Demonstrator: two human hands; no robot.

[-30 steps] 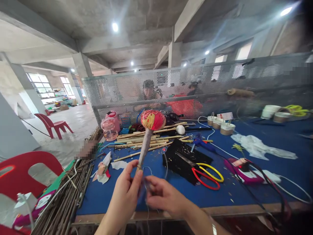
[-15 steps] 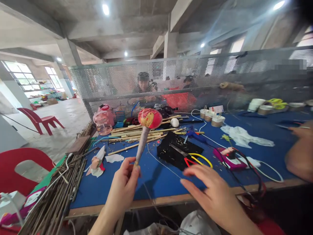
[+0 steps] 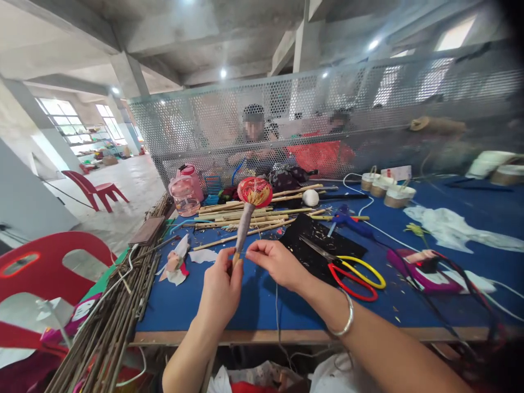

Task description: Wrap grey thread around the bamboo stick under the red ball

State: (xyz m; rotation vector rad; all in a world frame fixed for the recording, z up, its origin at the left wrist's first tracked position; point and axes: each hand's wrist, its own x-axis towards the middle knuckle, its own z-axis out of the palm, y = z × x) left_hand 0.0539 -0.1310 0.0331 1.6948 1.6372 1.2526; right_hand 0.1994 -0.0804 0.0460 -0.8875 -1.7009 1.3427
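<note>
My left hand [image 3: 221, 286] grips the bottom of a thin stick that carries a round red and yellow ball [image 3: 254, 191] on a grey wrapped neck [image 3: 244, 225]; it stands nearly upright over the blue table [image 3: 192, 305]. My right hand [image 3: 276, 262] is closed in a pinch right beside the stick's lower end, holding a thin pale thread [image 3: 277, 305] that hangs down past the table edge. A silver bangle [image 3: 346, 322] sits on that wrist.
Scissors with red and yellow handles [image 3: 352, 273] lie on a black cloth [image 3: 321, 240]. Bamboo sticks [image 3: 245, 218], a pink jug [image 3: 186, 191], small tubs [image 3: 387, 191] and cables fill the table. A twig bundle [image 3: 110, 322] and red chair [image 3: 45, 273] sit left. People sit behind the mesh screen [image 3: 311, 120].
My right hand swung out to the lower right, drawing the thread away, and has now come back up to pinch beside the stick. The left hand kept holding the stick.
</note>
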